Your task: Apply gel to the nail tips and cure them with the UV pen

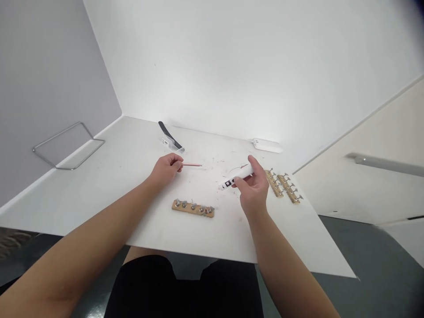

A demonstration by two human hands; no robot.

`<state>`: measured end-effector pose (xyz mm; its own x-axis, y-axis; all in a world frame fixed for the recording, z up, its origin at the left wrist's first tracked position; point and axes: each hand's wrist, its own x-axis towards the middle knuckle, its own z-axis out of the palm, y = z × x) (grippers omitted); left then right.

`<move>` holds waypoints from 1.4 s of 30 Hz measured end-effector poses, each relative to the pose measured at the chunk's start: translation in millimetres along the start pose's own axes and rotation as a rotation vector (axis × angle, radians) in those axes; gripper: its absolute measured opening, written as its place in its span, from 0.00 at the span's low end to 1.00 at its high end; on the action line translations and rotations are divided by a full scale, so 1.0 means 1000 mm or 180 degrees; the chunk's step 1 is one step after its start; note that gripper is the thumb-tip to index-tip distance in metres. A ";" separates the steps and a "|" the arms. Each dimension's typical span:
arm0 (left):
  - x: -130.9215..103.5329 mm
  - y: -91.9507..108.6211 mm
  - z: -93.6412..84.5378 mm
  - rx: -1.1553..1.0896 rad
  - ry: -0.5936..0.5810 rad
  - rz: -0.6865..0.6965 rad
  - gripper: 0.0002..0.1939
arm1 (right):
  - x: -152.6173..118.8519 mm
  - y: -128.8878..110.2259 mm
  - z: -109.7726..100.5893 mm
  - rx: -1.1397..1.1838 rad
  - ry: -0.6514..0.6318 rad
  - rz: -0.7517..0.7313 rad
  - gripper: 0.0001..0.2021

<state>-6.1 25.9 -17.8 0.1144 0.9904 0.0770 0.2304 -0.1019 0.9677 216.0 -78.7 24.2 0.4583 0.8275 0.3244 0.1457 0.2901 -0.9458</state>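
Note:
My left hand pinches a thin pink stick by its left end, and the stick points right over the white table. In my right hand is a white pen-like device with a small dark display, its tip slanting down to the left near the table top. Fingers are wrapped round the device, with the thumb on it beside the display. Below and between the hands lies a wooden strip bearing several metal pieces.
Two more wooden strips with metal pieces lie right of my right hand. At the back are a black curved strip, a clear plastic piece and a white object. A metal wire frame stands at the left.

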 end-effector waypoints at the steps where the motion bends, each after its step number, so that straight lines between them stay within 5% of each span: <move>1: 0.000 0.000 0.000 -0.0012 0.0022 -0.0003 0.10 | -0.001 0.000 -0.002 -0.0005 -0.0064 -0.0098 0.31; 8: 0.000 -0.001 0.001 -0.0030 0.0025 0.0045 0.09 | -0.007 0.003 -0.009 -0.0179 -0.0594 -0.0592 0.33; 20: 0.003 -0.001 0.001 -0.0113 0.0100 0.0124 0.07 | -0.012 0.002 -0.007 -0.0718 -0.0683 -0.1431 0.34; 28: 0.004 -0.001 0.003 -0.0139 0.0109 0.0203 0.04 | -0.010 0.002 -0.011 -0.0796 -0.0715 -0.1971 0.25; 42: 0.010 -0.005 0.005 -0.0338 0.0000 0.0265 0.02 | 0.002 -0.006 -0.004 -0.1033 -0.1051 -0.2381 0.22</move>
<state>-1.6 36.4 -22.9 0.1289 0.9790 0.1581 0.1165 -0.1733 0.9780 220.1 -80.6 30.5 -0.1267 0.5865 0.8000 0.5714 0.7024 -0.4245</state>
